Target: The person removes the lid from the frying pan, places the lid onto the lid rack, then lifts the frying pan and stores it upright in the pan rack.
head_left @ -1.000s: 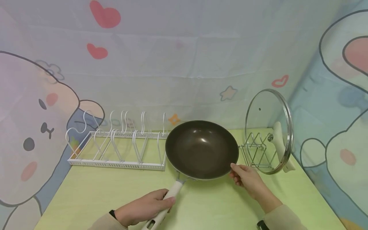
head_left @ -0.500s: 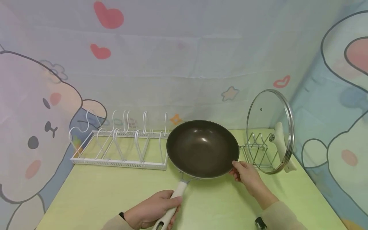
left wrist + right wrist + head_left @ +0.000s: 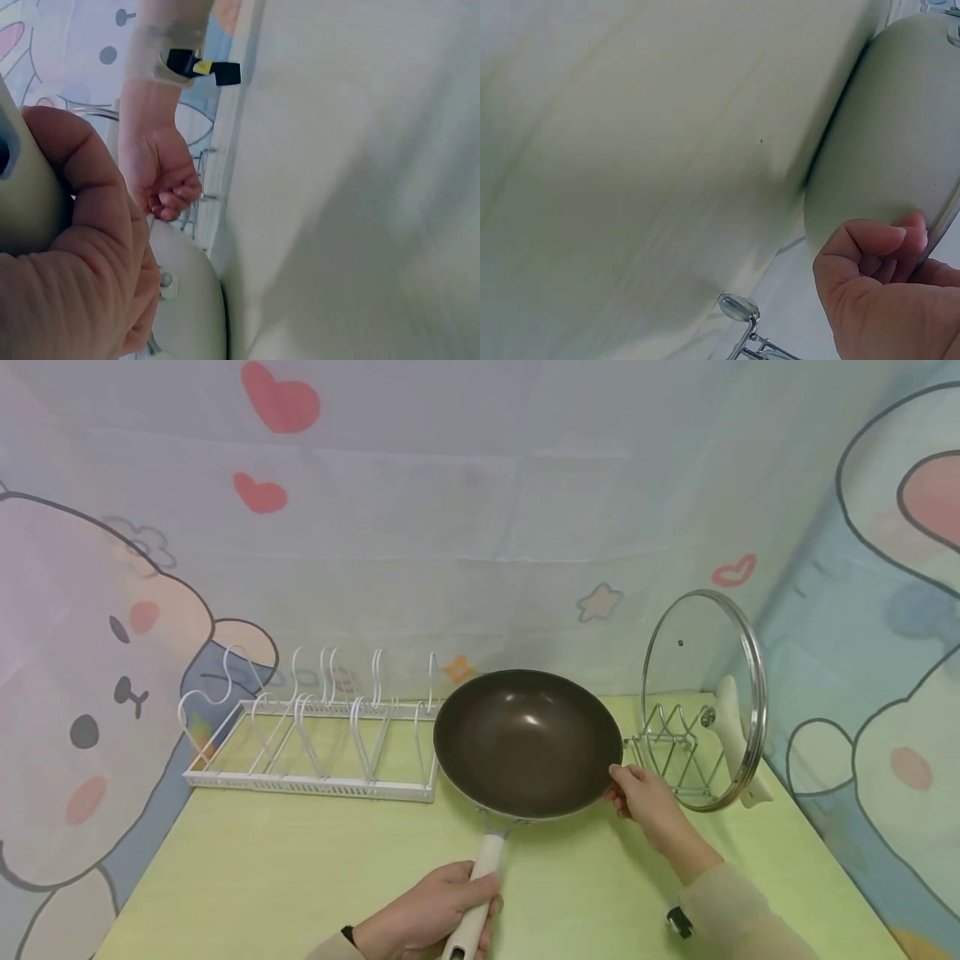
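A deep frying pan (image 3: 525,747) with a dark inside and a pale outer wall (image 3: 892,127) is in the middle of the head view, tilted toward me. My left hand (image 3: 435,910) is wrapped round its cream handle (image 3: 480,893), which points down at the front. At the pan's right side my right hand (image 3: 648,806) pinches the rim, thumb on the inner face and curled fingers against the outer wall. The right wrist view shows that pinch from below, with the fingers of my right hand (image 3: 885,300) bent under the edge.
Left of the pan stands a white wire rack (image 3: 315,785) with several upright dividers. On the right a small metal rack (image 3: 682,752) holds a glass lid (image 3: 697,652) upright, its cream knob facing right. A patterned cloth (image 3: 480,510) hangs behind the pale green table (image 3: 315,860).
The handle end and my left hand have swung to the right, turning the pan. My right hand has risen slightly with the rim and keeps its pinch.
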### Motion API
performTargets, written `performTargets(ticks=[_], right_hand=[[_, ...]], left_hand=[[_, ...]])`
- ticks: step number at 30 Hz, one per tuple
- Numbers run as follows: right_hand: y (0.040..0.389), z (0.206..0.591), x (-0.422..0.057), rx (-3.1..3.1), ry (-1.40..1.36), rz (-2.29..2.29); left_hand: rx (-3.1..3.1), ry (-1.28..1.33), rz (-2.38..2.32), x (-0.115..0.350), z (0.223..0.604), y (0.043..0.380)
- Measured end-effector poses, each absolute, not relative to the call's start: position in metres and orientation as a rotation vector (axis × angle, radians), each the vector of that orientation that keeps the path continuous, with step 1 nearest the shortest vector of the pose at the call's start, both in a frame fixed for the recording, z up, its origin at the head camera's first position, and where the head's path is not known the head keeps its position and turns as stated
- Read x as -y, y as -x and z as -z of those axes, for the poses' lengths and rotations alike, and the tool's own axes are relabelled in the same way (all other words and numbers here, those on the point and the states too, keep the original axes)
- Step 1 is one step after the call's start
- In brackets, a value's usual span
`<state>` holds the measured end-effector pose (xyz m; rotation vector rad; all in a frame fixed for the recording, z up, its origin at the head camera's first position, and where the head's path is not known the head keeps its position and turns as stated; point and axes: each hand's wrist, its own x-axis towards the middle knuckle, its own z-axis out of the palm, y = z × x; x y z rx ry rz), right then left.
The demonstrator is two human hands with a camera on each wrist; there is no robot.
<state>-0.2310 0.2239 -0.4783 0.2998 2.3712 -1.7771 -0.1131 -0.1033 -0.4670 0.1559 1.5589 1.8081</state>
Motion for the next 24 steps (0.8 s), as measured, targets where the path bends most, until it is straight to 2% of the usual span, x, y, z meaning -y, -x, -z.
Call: performTargets(ticks=[24], right_hand=[[0.264, 0.478, -0.234, -2.455, -0.268, 1.677]], left_hand=[[-1.417, -0.114, -1.889, 0.053, 0.469, 0.109]])
